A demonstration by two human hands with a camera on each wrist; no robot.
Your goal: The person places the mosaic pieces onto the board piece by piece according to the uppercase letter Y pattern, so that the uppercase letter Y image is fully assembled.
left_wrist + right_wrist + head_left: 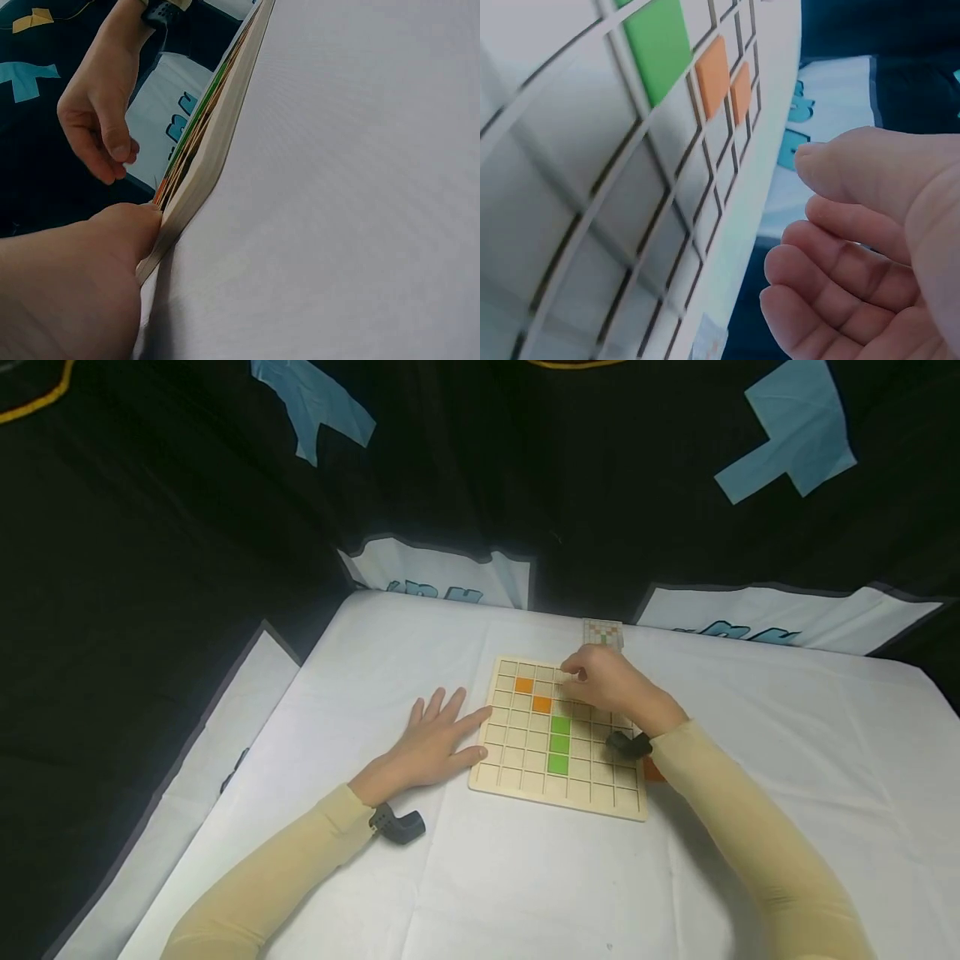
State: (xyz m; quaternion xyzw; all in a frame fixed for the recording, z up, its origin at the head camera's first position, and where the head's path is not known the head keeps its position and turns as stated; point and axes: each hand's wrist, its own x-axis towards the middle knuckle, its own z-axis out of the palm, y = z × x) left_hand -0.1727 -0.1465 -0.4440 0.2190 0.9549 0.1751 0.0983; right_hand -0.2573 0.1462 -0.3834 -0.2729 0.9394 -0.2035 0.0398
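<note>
A square wooden grid board (517, 781) lies on the white cloth. Set in its cells are orange tiles (542, 704) and a column of green tiles (559, 744). With fingers spread on the cloth, my left hand (427, 747) touches the board's left edge with its thumb and index finger. Above the far right part of the board hovers my right hand (611, 681), fingers loosely bent. In the right wrist view a gap shows between its thumb and index fingertips (821, 206), and no held thing is visible. Some cells are hidden beneath this hand.
A small card with a printed grid pattern (603, 633) lies beyond the board, partly behind the right hand. Something orange (652, 770) shows at the board's right edge, mostly covered by the right forearm. Black curtains (480, 468) with blue tape surround the table.
</note>
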